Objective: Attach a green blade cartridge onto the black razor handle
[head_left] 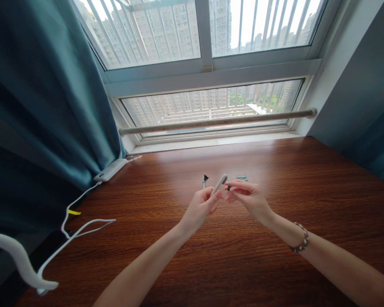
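Observation:
My left hand is closed around a slim, pale grey handle with a rounded tip and a dark, bristle-like strip on the side facing right. Thumb and fingers of my right hand pinch a small dark piece close to that strip; a gap shows between the two. Behind my left hand, a thin tool with a black head and a grey shaft lies on the brown wooden table. Just beyond my right fingers rest small teal pieces, too small to make out.
At the back left, a white power strip lies beside the blue curtain. Its white cable runs down the left edge, past a yellow tag. A curved white arm juts in at lower left. A window with a rail borders the back.

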`<state>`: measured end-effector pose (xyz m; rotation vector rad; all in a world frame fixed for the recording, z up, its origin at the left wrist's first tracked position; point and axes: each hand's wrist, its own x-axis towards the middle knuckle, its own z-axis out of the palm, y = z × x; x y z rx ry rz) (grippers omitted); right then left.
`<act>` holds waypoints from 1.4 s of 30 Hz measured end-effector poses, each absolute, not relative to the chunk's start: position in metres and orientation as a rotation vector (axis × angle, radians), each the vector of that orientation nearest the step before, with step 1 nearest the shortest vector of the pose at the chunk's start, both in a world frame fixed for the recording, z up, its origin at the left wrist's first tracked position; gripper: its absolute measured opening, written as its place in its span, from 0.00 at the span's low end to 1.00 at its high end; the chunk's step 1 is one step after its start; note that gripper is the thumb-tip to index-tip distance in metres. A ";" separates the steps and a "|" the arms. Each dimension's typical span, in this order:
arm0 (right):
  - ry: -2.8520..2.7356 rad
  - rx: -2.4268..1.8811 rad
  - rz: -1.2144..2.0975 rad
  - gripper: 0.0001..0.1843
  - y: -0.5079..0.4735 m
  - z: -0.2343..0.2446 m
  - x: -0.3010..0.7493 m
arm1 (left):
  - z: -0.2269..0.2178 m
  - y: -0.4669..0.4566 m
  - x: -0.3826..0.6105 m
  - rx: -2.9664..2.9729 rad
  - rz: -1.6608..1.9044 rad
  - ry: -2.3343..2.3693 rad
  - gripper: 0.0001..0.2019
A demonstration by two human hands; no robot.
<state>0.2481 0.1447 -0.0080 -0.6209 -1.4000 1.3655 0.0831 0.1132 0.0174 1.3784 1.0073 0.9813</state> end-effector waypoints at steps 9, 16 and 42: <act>-1.460 -0.587 1.269 0.10 0.148 -0.009 0.251 | 0.017 0.116 0.081 1.504 0.928 1.098 0.18; -1.446 -0.616 1.247 0.10 0.149 -0.008 0.251 | 0.018 0.116 0.079 1.589 0.888 1.194 0.19; -0.936 -0.438 1.910 0.11 0.146 0.004 0.248 | 0.018 0.116 0.079 1.553 0.911 1.144 0.18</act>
